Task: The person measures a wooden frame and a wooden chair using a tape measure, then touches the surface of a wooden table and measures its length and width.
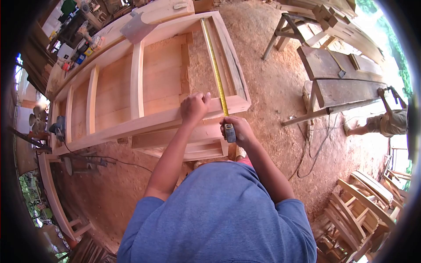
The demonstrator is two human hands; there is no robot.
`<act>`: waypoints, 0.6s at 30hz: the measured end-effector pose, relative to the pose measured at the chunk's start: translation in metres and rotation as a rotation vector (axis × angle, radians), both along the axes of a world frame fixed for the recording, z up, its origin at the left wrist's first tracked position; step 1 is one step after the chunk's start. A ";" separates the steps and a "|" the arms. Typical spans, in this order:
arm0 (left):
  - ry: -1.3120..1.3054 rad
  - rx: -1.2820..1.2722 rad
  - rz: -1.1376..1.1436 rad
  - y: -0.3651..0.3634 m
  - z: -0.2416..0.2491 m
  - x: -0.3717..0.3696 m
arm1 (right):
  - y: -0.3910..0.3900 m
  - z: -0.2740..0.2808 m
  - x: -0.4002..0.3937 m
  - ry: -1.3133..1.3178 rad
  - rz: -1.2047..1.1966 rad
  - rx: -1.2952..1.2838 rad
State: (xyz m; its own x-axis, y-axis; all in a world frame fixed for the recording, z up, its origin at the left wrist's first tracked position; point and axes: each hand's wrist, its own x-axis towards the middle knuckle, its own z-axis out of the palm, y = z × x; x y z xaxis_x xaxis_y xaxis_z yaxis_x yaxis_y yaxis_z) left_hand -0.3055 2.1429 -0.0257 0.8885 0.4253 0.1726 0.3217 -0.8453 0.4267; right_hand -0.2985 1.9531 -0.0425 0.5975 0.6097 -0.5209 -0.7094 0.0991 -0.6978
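My right hand (239, 130) is wrapped around a tape measure (230, 133) just off the near corner of a wooden frame (162, 124). The yellow tape blade (215, 65) runs from its case across the frame's end to the far rail. My left hand (195, 108) rests on the near rail, a little left of the blade, with its fingers curled closed; what they hold, if anything, is hidden. Several crosspieces (137, 79) divide the frame. A flat, greyish sheet-like piece (137, 29) lies over the far rail.
A power tool (58, 128) with a cord sits at the frame's left end. Bottles and cans (83, 51) stand behind it. Planks on a trestle (346, 93) are at right, near another person (388, 116). Stacked wooden parts (362, 212) lie lower right. Cords (312, 153) cross the dusty floor.
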 end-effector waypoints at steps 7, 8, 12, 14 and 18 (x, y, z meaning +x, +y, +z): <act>0.030 -0.025 0.005 0.000 0.003 0.000 | 0.013 0.005 0.012 -0.150 -0.058 -0.092; 0.031 -0.024 0.010 0.000 0.004 0.001 | 0.015 0.006 0.014 -0.164 -0.055 -0.097; 0.010 -0.021 0.002 0.001 0.001 0.001 | 0.017 0.001 0.017 -0.177 -0.050 -0.078; -0.006 -0.016 -0.009 0.002 -0.003 0.002 | 0.016 -0.002 0.018 -0.163 -0.038 -0.070; -0.005 -0.013 0.009 0.001 -0.003 0.002 | 0.017 -0.002 0.017 -0.130 -0.027 -0.080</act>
State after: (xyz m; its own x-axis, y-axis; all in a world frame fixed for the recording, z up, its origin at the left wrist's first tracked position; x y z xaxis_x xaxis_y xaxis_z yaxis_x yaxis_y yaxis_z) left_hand -0.3036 2.1437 -0.0284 0.8837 0.4355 0.1713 0.3272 -0.8366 0.4394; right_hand -0.2812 1.9700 -0.0442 0.6786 0.5523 -0.4841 -0.6104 0.0575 -0.7900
